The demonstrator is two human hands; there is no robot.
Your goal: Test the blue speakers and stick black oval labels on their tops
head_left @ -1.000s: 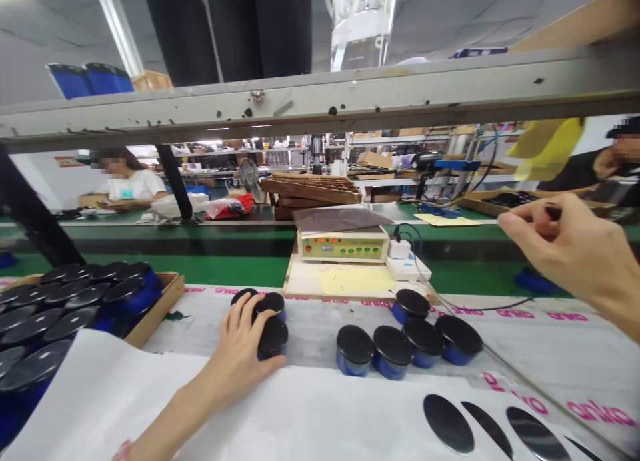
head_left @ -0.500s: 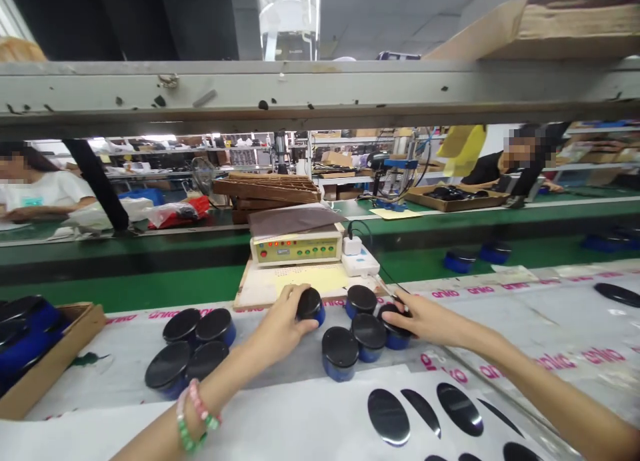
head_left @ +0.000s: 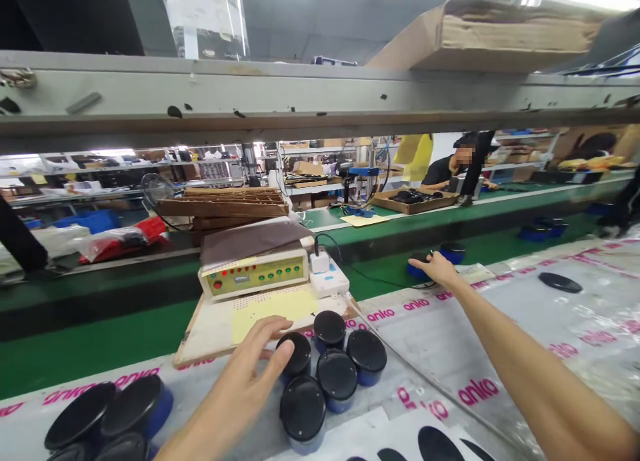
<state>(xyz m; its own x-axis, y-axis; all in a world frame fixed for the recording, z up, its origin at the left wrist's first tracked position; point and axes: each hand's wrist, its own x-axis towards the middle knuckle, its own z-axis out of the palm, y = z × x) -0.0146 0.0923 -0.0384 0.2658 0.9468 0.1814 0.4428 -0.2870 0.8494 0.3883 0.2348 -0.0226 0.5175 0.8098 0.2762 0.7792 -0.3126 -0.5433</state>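
Observation:
Several blue jars with black lids stand together on the plastic-covered table, among them a front jar (head_left: 303, 411) and a back jar (head_left: 329, 329). My left hand (head_left: 255, 364) is beside the leftmost jar (head_left: 295, 356) of this group, fingers apart and holding nothing. Farther off at the right, my right hand (head_left: 437, 269) reaches to a jar (head_left: 418, 269) on the green belt (head_left: 370, 286), its fingers around the lid's edge. Another jar (head_left: 453, 251) stands just behind that hand. A second cluster of jars (head_left: 135, 408) sits at the lower left.
Behind the jars, a control box (head_left: 255, 272) and a white power adapter (head_left: 327, 278) rest on a board (head_left: 193, 334). A grey beam (head_left: 320, 91) crosses above. Black ovals (head_left: 437, 444) lie on white sheet at the front. A person (head_left: 443, 171) sits across the belt.
The view has turned right. My right hand has left the near group and moved out to a jar on the belt. My left hand has let go of its jar and opened.

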